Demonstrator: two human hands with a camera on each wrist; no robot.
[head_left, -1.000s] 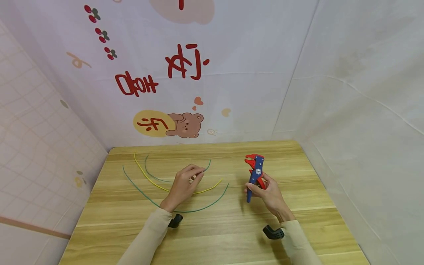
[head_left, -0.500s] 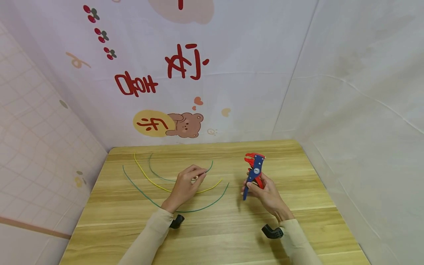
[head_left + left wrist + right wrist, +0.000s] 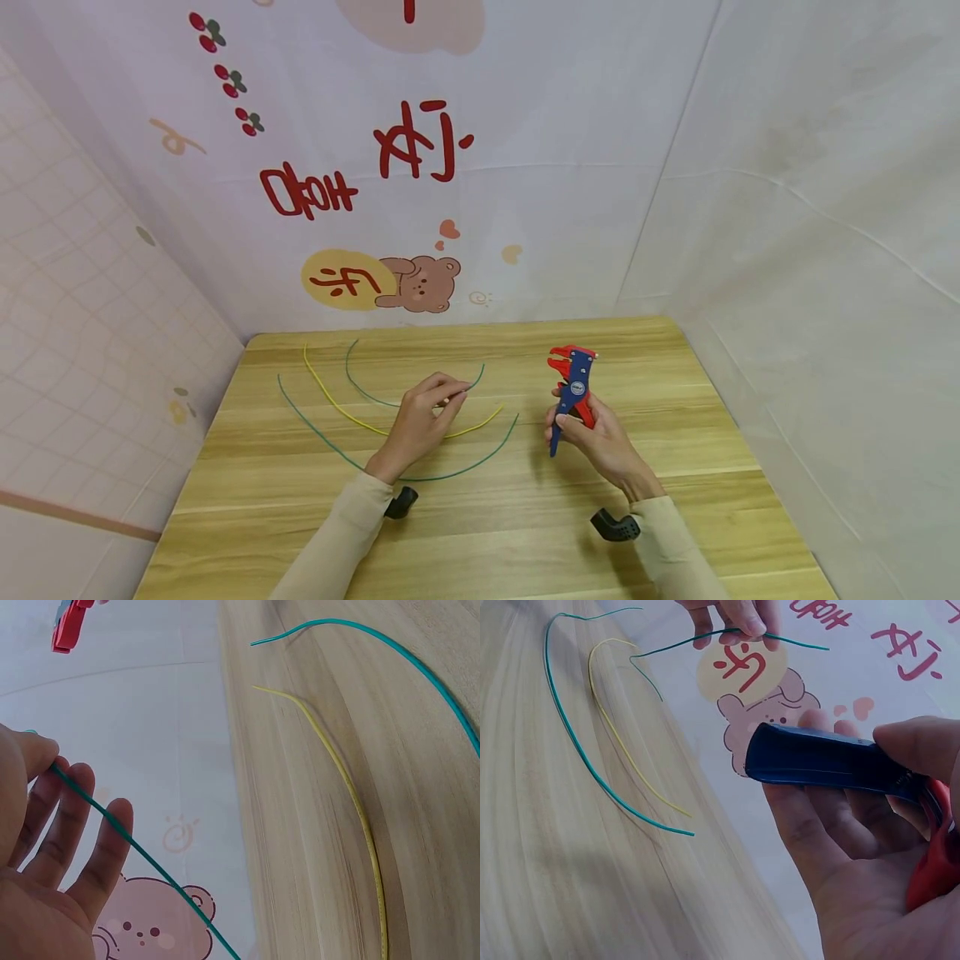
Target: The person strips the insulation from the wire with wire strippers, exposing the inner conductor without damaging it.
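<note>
In the head view my left hand pinches a thin green wire between thumb and fingertips, near its right end. The wire's other side curves back towards the far table edge. My right hand grips a wire stripper by its handles, held above the table. The stripper has a blue body and red jaws, which point away from me and to the left. A gap separates the tool from the held wire. In the right wrist view its blue handle crosses my fingers, and its jaws are out of sight.
A yellow wire lies curved on the wooden table, partly behind my left hand. Nearer to me is another curved green wire, passing beneath my left wrist. A printed cloth wall stands behind the table.
The held green wire has shifted right, its far end most of all, along with a slight rightward move of my left hand. The wire stripper has come a little left in my right hand.
</note>
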